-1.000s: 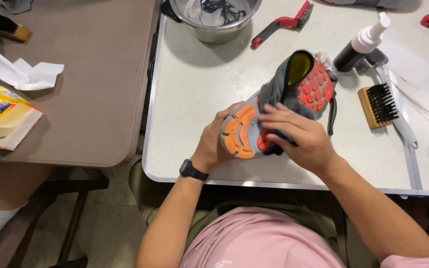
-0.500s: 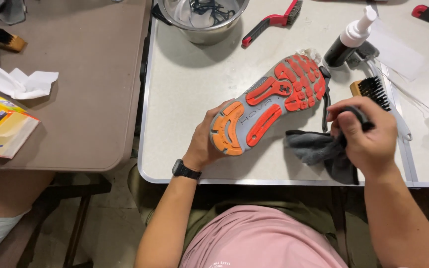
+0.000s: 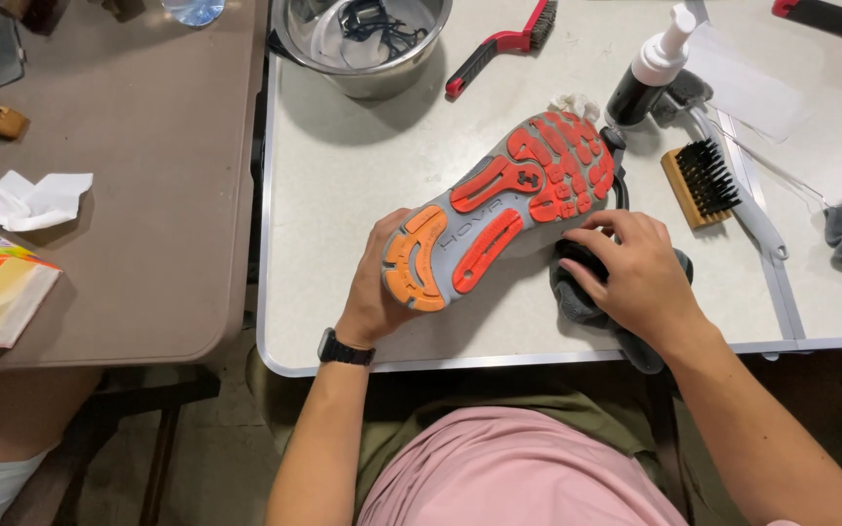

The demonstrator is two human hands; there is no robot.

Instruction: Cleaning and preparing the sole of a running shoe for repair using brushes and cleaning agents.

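I see the left hand (image 3: 374, 292) gripping the heel of the shoe (image 3: 499, 209), sole up on the white table (image 3: 343, 175). Right hand (image 3: 635, 273) presses flat, fingers spread, on the grey cloth (image 3: 577, 302); wooden brush (image 3: 699, 183) just beyond.

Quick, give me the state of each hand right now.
Left hand: closed on the heel of the upturned shoe.
Right hand: pressing on the grey cloth, fingers loosely spread.

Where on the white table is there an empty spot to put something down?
Bare room lies on the white table between the metal bowl, the left edge and the shoe. It is crowded right of the shoe: the right hand on a grey cloth, wooden brush and pump bottle.
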